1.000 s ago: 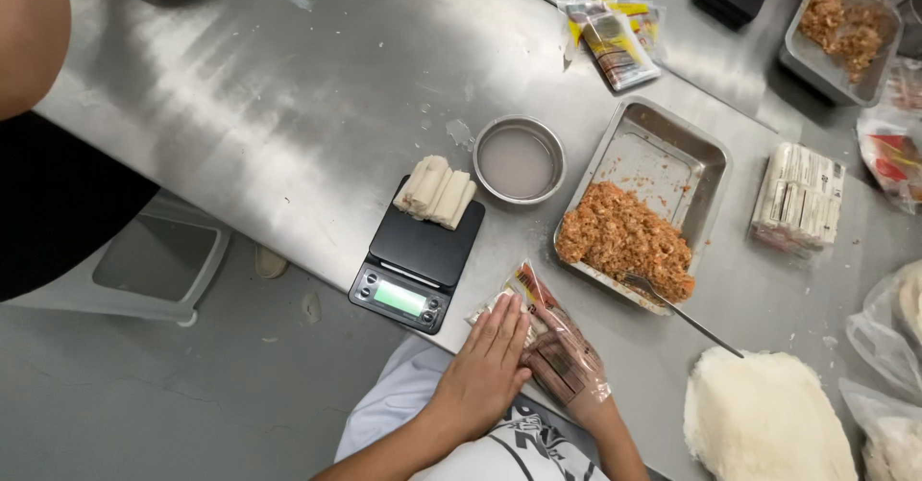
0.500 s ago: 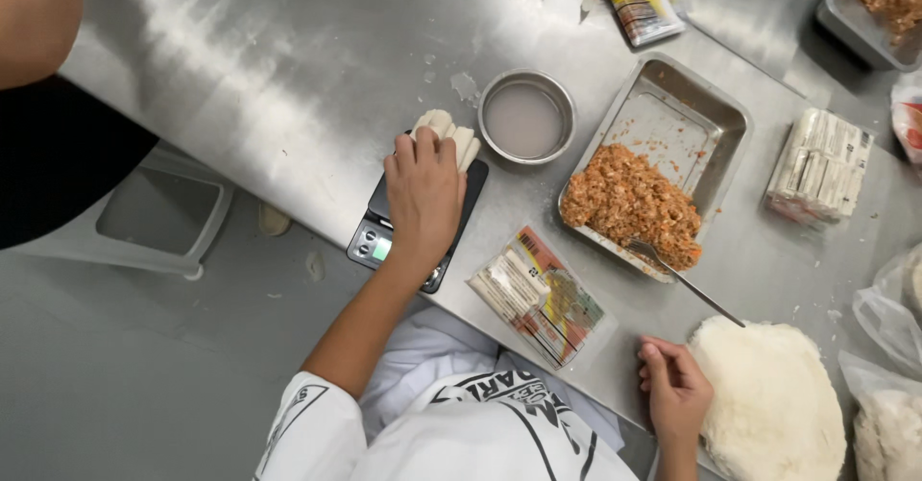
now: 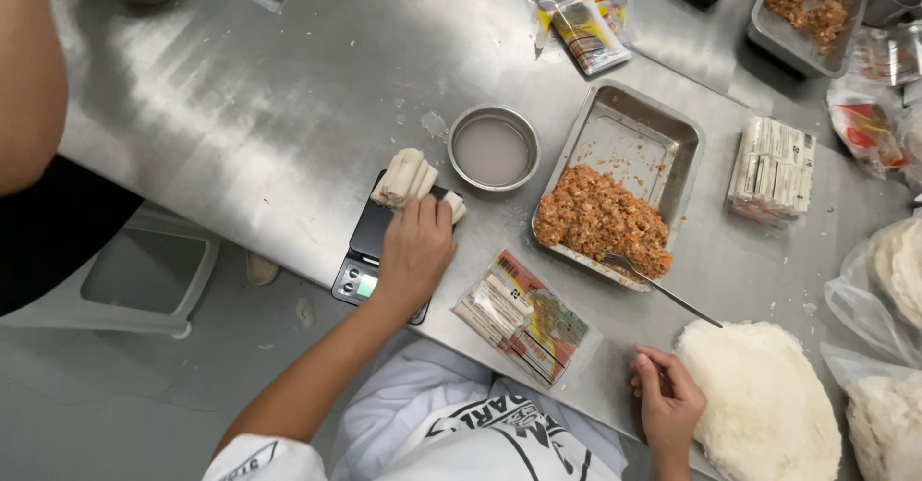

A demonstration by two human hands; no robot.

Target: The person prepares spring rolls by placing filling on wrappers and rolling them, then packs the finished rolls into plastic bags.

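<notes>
Just one view here, head-mounted, looking almost straight down from well above a steel table point(image 3: 240, 126). Tilted so the table edge runs diagonally, lower right to upper left, with grey floor point(image 3: 115, 395) showing bottom left. Near enough to catch the wearer's own white shirt point(image 3: 461, 433) at the bottom edge, plus left hand point(image 3: 415, 251) on the black scale point(image 3: 370, 251) and right hand point(image 3: 667, 399) by the white stack of wrappers point(image 3: 764, 399). Far enough to take in the filling tray point(image 3: 624, 179), round bowl point(image 3: 494, 147) and a second tray point(image 3: 805, 6) top right. Someone else's arm point(image 3: 29, 68) cropped at the left edge. No second view, so nothing shared.
</notes>
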